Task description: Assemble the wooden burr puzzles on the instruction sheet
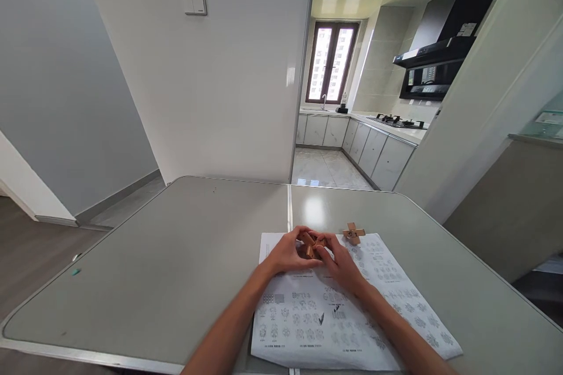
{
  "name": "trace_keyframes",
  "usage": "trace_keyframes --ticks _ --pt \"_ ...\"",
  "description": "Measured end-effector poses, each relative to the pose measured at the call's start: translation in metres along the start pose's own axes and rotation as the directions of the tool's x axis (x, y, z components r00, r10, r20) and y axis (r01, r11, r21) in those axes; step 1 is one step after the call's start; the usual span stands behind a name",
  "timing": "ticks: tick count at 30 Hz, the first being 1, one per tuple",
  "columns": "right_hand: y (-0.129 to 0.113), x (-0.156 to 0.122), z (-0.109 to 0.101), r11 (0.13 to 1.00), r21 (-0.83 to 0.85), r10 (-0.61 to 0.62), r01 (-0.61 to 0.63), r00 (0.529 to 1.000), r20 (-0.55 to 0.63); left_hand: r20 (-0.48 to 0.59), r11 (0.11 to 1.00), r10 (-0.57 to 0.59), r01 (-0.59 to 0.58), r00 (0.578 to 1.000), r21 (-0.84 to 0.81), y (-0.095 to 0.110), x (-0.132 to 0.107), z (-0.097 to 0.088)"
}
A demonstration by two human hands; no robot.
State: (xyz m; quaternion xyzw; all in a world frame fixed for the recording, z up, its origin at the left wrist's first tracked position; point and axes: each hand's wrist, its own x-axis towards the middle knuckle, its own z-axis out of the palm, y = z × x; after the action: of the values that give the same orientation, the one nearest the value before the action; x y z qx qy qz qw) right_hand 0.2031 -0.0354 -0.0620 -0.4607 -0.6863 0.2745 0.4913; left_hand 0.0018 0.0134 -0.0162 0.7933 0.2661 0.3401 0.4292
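Both my hands meet over a printed sheet. My left hand [289, 253] curls round the left side of some brown wooden puzzle pieces [310, 246], thumb below and fingers above. From the right, my right hand [338, 258] has its fingers closed on the same pieces. Fingers cover much of them, so I cannot make out how they fit together. Just beyond my right hand, a cross-shaped wooden puzzle piece assembly [353, 233] rests at the sheet's far edge, with dark marks on it. The paper sheet [303, 343] carries rows of small diagrams and lies under both forearms.
The grey table [145, 281] has a metal-lined seam [289, 205] down its middle and a raised metal edge. A small green bit [76, 272] lies near its left edge. Past the table stand a white wall [229, 82] and a kitchen doorway.
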Motion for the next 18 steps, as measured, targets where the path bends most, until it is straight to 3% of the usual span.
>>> trace_keyframes --ticks 7,14,18 --pt "-0.008 0.001 -0.003 0.998 0.068 0.000 -0.001 1.000 0.013 -0.025 0.999 -0.038 0.037 0.999 -0.032 -0.011 0.002 0.002" --pt "-0.005 0.003 -0.002 0.998 -0.064 0.007 -0.008 1.000 -0.028 -0.176 0.993 0.013 0.008 0.984 0.118 -0.018 0.003 0.002" --pt "0.002 0.003 -0.002 0.994 -0.109 0.031 -0.032 0.999 -0.008 -0.175 0.985 0.011 0.019 0.984 0.171 -0.020 0.003 0.000"
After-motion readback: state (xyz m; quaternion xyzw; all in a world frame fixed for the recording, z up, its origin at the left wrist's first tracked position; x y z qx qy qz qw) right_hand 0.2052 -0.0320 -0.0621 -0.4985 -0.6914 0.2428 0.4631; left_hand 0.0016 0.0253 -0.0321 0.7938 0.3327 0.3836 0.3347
